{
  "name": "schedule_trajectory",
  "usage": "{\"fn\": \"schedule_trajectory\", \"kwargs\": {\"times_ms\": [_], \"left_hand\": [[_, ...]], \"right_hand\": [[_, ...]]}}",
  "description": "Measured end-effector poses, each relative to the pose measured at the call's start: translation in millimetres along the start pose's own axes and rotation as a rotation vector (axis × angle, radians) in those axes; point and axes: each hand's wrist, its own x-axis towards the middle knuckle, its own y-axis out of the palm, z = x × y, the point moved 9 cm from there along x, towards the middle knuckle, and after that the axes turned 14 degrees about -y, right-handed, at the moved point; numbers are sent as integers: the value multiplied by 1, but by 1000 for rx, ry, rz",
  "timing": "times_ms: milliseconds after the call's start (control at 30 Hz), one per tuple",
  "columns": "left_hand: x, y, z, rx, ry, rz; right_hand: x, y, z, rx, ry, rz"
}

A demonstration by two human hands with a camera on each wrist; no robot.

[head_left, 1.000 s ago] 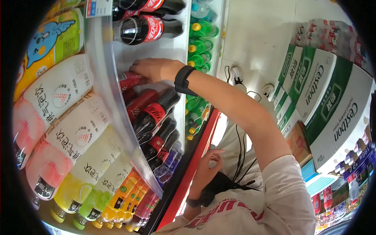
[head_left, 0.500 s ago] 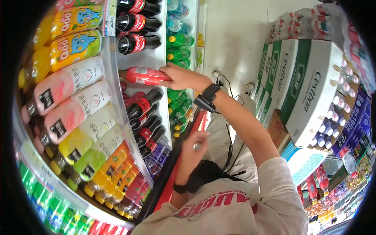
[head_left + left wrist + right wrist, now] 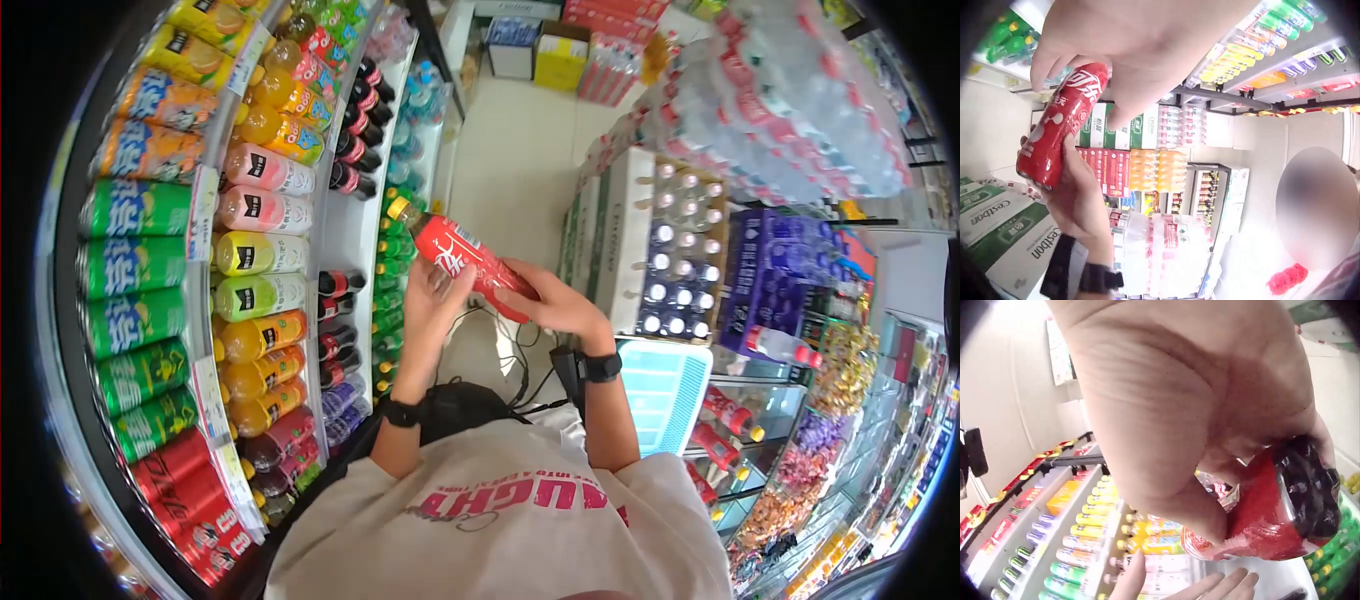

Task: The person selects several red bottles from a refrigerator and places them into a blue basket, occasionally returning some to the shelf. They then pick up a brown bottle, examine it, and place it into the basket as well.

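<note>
A red-labelled cola bottle (image 3: 450,250) with a yellow cap is held at a slant in front of the chest, cap towards the shelves. My right hand (image 3: 562,302) grips it near its base, thumb on one side and fingers round the other. The dark base shows in the right wrist view. My left hand (image 3: 432,312) is beside the upper half of the bottle, its thumb overlapping the label in the head view. Seen from the right wrist, the left fingers (image 3: 1210,589) are spread and loosely straight. In the left wrist view, the left hand partly hides the bottle's top.
On the left, drink shelves hold juice bottles (image 3: 262,254), green cans (image 3: 135,265) and dark cola bottles (image 3: 352,180). A carton of white-capped bottles (image 3: 680,255) stands on the right, beside a blue basket (image 3: 655,395). Shrink-wrapped water packs (image 3: 790,110) are stacked behind it.
The right hand has drawn the bottle out of the shelf and back towards the body. The left hand has risen from the waist to the bottle. The view has turned away from the shelf.
</note>
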Motion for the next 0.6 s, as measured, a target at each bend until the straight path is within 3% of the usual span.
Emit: {"fn": "schedule_trajectory", "kwargs": {"times_ms": [100, 133, 200, 233, 300, 433, 600], "left_hand": [[-12, 38, -49, -366, 15, 40], [-22, 56, -63, -506, -26, 84], [-34, 86, -81, -422, -13, 149], [-42, 104, -96, -364, 21, 210], [-54, 134, -114, -223, 58, 292], [-81, 195, -141, -95, 115, 691], [-138, 240, -176, -268, 19, 1095]], "right_hand": [[-44, 3, 60, 149, -9, -74], [-51, 6, 73, 172, -90, -185], [-69, 17, 95, 17, 30, -213], [-78, 12, 115, -28, 105, -354], [-99, 5, 128, -16, 32, -454], [-138, -7, 167, 178, -62, -572], [-161, 11, 187, 517, -287, -597]]}}
